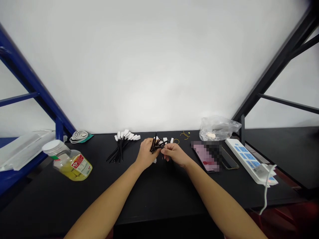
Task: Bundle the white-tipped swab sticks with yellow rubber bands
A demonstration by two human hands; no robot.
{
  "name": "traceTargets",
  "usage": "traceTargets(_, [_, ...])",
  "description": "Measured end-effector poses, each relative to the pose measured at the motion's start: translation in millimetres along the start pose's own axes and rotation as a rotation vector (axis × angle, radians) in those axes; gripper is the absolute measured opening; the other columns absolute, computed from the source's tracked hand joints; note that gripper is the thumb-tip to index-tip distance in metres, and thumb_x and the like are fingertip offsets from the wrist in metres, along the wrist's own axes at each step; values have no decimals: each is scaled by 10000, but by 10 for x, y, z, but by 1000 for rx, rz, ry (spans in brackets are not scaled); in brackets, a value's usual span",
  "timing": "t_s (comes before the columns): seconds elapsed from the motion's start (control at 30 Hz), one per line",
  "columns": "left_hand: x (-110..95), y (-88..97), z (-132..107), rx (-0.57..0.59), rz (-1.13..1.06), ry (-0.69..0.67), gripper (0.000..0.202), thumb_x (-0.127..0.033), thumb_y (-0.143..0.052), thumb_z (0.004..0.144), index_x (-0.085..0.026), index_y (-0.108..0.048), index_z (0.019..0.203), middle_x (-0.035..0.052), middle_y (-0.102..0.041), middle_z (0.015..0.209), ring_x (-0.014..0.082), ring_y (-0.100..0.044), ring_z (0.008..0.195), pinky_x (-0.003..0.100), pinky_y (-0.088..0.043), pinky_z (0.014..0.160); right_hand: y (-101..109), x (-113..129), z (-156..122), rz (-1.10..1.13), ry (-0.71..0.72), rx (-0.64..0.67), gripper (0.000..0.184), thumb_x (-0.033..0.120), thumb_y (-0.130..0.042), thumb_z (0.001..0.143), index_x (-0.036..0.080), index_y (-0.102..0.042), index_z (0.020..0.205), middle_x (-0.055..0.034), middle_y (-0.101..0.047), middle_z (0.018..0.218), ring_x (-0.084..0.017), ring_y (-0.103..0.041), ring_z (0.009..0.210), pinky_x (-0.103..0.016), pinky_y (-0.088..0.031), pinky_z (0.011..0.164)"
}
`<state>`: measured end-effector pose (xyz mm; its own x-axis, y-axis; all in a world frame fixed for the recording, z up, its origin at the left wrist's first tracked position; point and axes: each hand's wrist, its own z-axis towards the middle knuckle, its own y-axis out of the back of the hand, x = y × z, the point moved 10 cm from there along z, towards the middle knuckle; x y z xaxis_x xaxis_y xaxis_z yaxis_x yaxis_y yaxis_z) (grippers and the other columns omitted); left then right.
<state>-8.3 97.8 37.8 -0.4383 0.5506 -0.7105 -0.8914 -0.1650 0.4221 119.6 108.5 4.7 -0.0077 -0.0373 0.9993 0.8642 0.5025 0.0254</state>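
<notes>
My left hand (146, 153) is closed around a bunch of thin black sticks (155, 144), whose ends fan out above the fingers. White flat heads like those on the nearby pile show just behind the bunch. My right hand (175, 154) meets it from the right, thumb and fingertips pinched on one black stick at the side of the bunch. To the left, a loose pile of similar black sticks with white flat heads (123, 143) lies on the black table. Thin yellow rubber bands (185, 135) rest behind my right hand.
A capped plastic jar (77, 166) of yellow liquid and a coiled white cable (79, 136) stand left. Rightward lie a partly blurred phone (204, 156), another phone (229, 157), a clear plastic bag (219, 127) and a white power strip (245, 161) with a cord. A wall rises behind.
</notes>
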Motion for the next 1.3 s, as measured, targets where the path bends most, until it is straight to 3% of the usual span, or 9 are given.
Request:
traceTargets(0.17, [-17, -146, -44, 137, -64, -39, 379, -155, -642, 793, -219, -690, 1163, 96, -700, 1163, 245, -645, 1088, 404, -507, 969, -124, -11, 22, 82, 20, 68, 335, 448, -736, 773, 169, -607, 640, -13, -646, 593, -100, -496, 493, -228, -378, 494])
traceTargets(0.3, [184, -221, -82, 191, -158, 151, 167, -253, -591, 888, -197, -721, 976, 57, -748, 888, 186, -688, 805, 313, -542, 765, 148, -21, 76, 201, 68, -98, 419, 587, -579, 864, 177, -662, 885, -19, -654, 651, -126, -523, 501, -247, -400, 483])
traceTargets(0.37, [241, -160, -70, 125, -221, 206, 165, -313, -631, 880, -190, -725, 935, 60, -751, 864, 185, -693, 781, 298, -538, 735, 392, -40, 61, 12, 69, -241, 378, 542, -554, 892, 183, -661, 946, -11, -663, 677, -115, -498, 481, -246, -391, 492])
traceTargets(0.47, [260, -79, -41, 59, -307, 240, 190, -362, -675, 861, -189, -741, 901, 74, -761, 903, 188, -702, 787, 300, -543, 730, 614, 27, 11, -551, 87, -334, 223, 371, -589, 891, 193, -694, 975, -10, -671, 719, -143, -561, 590, -263, -423, 588])
traceTargets(0.63, [257, -6, -21, 5, -409, 264, 241, -424, -692, 861, -189, -732, 897, 99, -768, 930, 224, -714, 895, 341, -549, 816, 591, -21, -4, -1076, 54, -223, 328, 199, -521, 932, 233, -679, 1216, -77, -699, 1098, -211, -652, 960, -314, -456, 845])
traceTargets(0.73, [300, -17, -27, -22, -463, 293, 312, -487, -675, 866, -180, -702, 908, 75, -744, 796, 195, -700, 777, 313, -547, 738, 548, -106, 5, -1210, -10, -153, 313, 167, -485, 947, 247, -709, 1149, -85, -657, 1133, -214, -646, 975, -304, -452, 833])
traceTargets(1.0, [406, -23, -41, -144, -604, 344, 410, -587, -607, 886, -185, -589, 970, -105, -409, 487, 74, -385, 413, 215, -408, 484, 529, -100, -37, -1247, 13, -90, 229, 116, -525, 912, 234, -689, 1018, -52, -588, 1060, -157, -609, 809, -263, -423, 732])
traceTargets(1.13, [367, 32, -47, -140, -522, 335, 379, -557, -579, 916, -182, -599, 964, -64, -519, 527, 93, -481, 449, 229, -446, 510, 570, 38, -39, -1146, 147, -162, 223, 115, -532, 912, 233, -675, 1035, -41, -582, 1053, -149, -608, 842, -262, -450, 779])
traceTargets(1.3, [310, 55, -29, -113, -477, 304, 410, -554, -631, 873, -157, -684, 785, 85, -722, 806, 186, -687, 739, 320, -568, 702, 657, 489, -206, -957, 432, -537, 161, 286, -560, 959, 220, -695, 1016, -53, -653, 961, -189, -626, 890, -292, -474, 792])
